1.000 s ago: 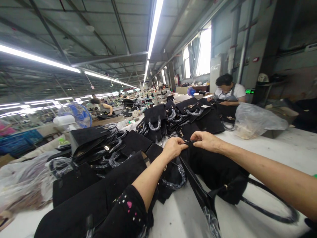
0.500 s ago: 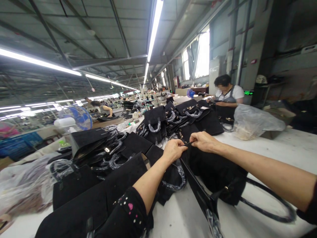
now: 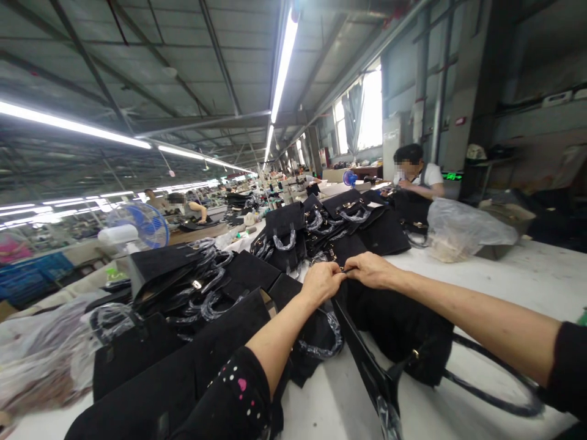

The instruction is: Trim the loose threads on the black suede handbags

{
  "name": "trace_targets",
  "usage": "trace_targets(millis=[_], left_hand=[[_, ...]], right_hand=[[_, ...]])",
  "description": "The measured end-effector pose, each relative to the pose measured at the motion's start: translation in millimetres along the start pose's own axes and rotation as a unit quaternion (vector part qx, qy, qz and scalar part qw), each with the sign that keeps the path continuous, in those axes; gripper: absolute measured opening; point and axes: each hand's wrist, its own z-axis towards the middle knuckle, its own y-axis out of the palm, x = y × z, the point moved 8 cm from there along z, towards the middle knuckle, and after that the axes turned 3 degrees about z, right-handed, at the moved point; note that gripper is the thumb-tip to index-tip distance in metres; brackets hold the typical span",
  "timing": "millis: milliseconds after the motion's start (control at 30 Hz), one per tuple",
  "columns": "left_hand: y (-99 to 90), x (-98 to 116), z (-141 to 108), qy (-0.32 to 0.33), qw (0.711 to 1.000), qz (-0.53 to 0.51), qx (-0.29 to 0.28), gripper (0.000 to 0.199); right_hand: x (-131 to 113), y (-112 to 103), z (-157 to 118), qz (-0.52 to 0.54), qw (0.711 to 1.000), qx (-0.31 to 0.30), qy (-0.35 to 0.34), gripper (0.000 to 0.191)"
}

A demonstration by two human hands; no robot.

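Note:
My left hand (image 3: 322, 282) and my right hand (image 3: 370, 270) pinch the far edge of a black bag (image 3: 398, 324), fingertips almost touching. The bag lies tilted on the white table (image 3: 486, 281). One dark handle (image 3: 498, 373) loops out at its right; a second, wrapped in clear film, hangs near the bottom of the view. Just left of the bag is another film-wrapped handle (image 3: 328, 342). Black bags (image 3: 229, 348) lie under and beside my left forearm.
More black bags (image 3: 284, 220) are heaped ahead. A clear plastic bag (image 3: 458, 229) sits at the right, crumpled plastic (image 3: 41, 342) at the left. A blue and white fan (image 3: 142, 226) stands back left. Across the table a person (image 3: 417, 174) sits; another person (image 3: 188, 211) works farther off.
My right hand has moved left, closer to my left hand, along the bag's edge. The person across the table has raised a hand toward the face. The view has shifted slightly.

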Motion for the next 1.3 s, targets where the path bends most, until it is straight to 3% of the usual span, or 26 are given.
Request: trace_targets(millis=[133,200,400,533,700,800,933,1100,1200,1300], left_hand=[[1.8,-2,-2,0.011,0.999,-0.002,-0.030,0.018],[3.9,1,-1,0.019,0.999,-0.004,-0.043,0.023],[5.5,18,9,0.027,0.999,0.024,-0.033,0.024],[6.1,21,12,0.032,0.997,0.060,-0.027,0.023],[6.0,17,8,0.035,0.995,0.092,-0.025,0.024],[3.1,16,4,0.034,0.994,0.100,-0.017,0.027],[-0.6,16,0,0.029,0.995,0.100,-0.002,0.027],[0.0,15,-2,0.006,0.996,0.087,0.010,0.026],[2.3,14,0,-0.007,0.997,0.071,0.006,0.026],[4.4,15,4,0.001,0.999,0.045,-0.005,0.023]], right_hand=[[13,-7,-21,0.099,0.994,-0.036,-0.008,0.037],[19,-6,-34,0.115,0.992,-0.059,-0.001,0.039],[18,-13,-41,-0.073,0.996,-0.032,0.030,0.023],[12,-15,-26,-0.137,0.990,-0.007,0.046,0.027],[7,0,-14,-0.162,0.986,-0.007,0.043,0.022],[3,1,-16,-0.150,0.988,0.000,0.047,0.023],[5,-14,-28,-0.091,0.994,-0.008,0.056,0.033],[30,-34,-56,0.053,0.991,-0.022,0.117,0.046],[38,-28,-75,0.090,0.988,-0.028,0.123,0.038],[31,-19,-87,0.034,0.995,-0.054,0.077,0.031]])
